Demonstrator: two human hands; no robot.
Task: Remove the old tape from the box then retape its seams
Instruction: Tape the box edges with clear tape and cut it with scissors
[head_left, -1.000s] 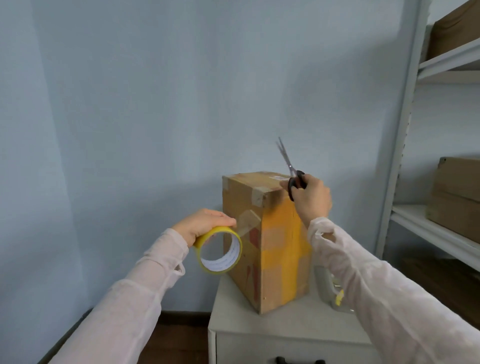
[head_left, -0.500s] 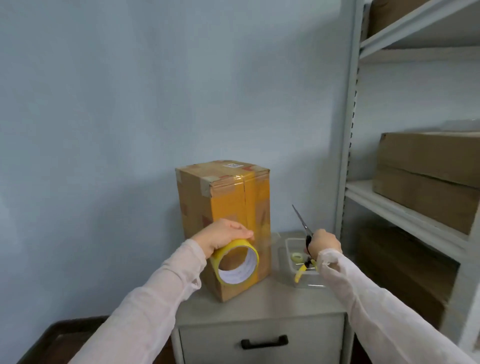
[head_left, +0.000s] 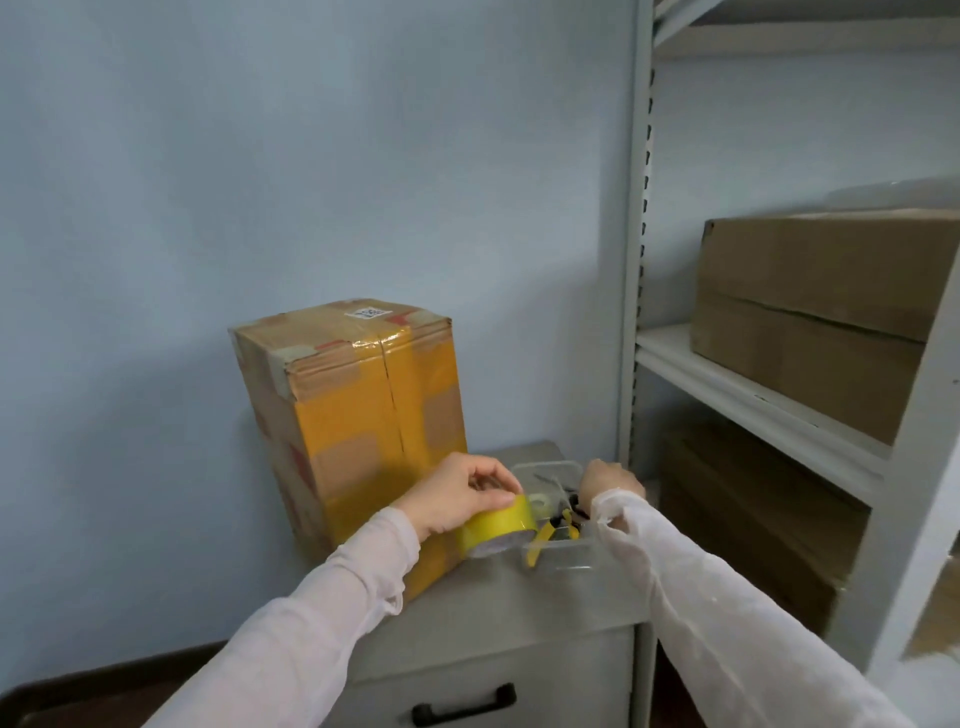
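Observation:
The cardboard box (head_left: 363, 415) stands upright on the grey cabinet (head_left: 519, 613), its front covered in yellow tape with a slit down the middle seam and grey tape scraps at the top left corner. My left hand (head_left: 457, 493) grips a yellow tape roll (head_left: 498, 525) from above, low over the cabinet top just right of the box. My right hand (head_left: 610, 483) reaches down into a clear plastic bin (head_left: 561, 551), at the black handles of the scissors (head_left: 553, 483), whose blades lie inside the bin. The fingers of that hand are mostly hidden.
The bin also holds a small tape roll (head_left: 540, 504) and a yellow and black tool (head_left: 540, 535). A grey metal shelf rack (head_left: 636, 260) stands right of the cabinet, carrying large cardboard boxes (head_left: 821, 312). The cabinet drawer has a black handle (head_left: 462, 704).
My right hand has come down from the box top with the scissors and into the clear bin. My left hand has lowered the tape roll toward the cabinet top. My view has swung right.

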